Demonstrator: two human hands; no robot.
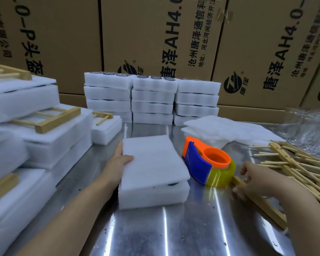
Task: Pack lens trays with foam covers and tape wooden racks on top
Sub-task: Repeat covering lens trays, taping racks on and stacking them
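Note:
A white foam lens tray (151, 195) lies in the middle of the metal table (164, 233), with a thin foam cover (153, 159) laid on top, slightly askew. My left hand (116, 161) holds the cover's left edge, thumb on top and fingers along the side. My right hand (251, 179) grips a wooden rack (262, 204) lying at the right, fingers curled over its near bar. An orange and blue tape dispenser (207, 163) with a yellowish roll sits between the tray and my right hand.
Stacks of lens trays (151, 100) stand at the back. Loose foam sheets (225, 130) and a pile of wooden racks (299, 167) lie at the right. Packed trays with racks on top (44, 130) are piled at the left. Cardboard boxes (155, 34) wall the rear.

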